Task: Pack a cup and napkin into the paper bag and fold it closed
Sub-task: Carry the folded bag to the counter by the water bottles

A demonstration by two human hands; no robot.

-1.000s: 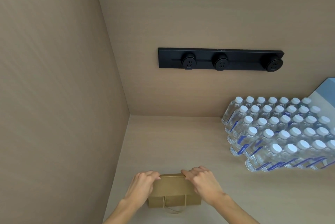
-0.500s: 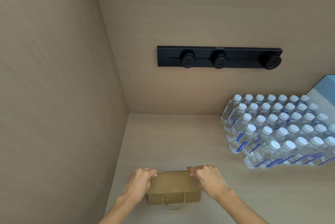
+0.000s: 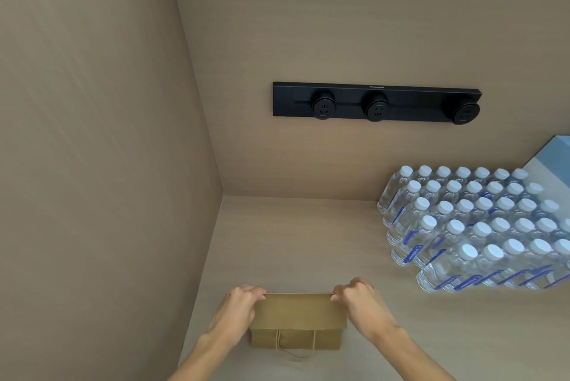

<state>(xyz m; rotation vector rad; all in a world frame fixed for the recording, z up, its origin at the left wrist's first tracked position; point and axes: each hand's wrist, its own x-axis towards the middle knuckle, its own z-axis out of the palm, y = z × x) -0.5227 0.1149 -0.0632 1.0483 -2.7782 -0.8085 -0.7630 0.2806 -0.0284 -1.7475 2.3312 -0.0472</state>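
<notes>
A brown paper bag (image 3: 297, 317) stands on the light wooden counter near the front edge, its top flap folded over toward me and a twine handle hanging below the flap. My left hand (image 3: 236, 311) pinches the fold's left end. My right hand (image 3: 362, 308) pinches the right end. Both hands press along the crease at the bag's top. No cup or napkin shows; the bag's inside is hidden.
Several rows of clear water bottles (image 3: 481, 226) with white caps stand at the right. A black socket strip (image 3: 376, 103) is fixed to the back wall. A side wall (image 3: 92, 164) rises close on the left. A blue box (image 3: 555, 155) is at the far right edge.
My hands have slid apart along the fold, from near the middle of the bag's top out to its two ends. The flap now lies flatter and wider over the front.
</notes>
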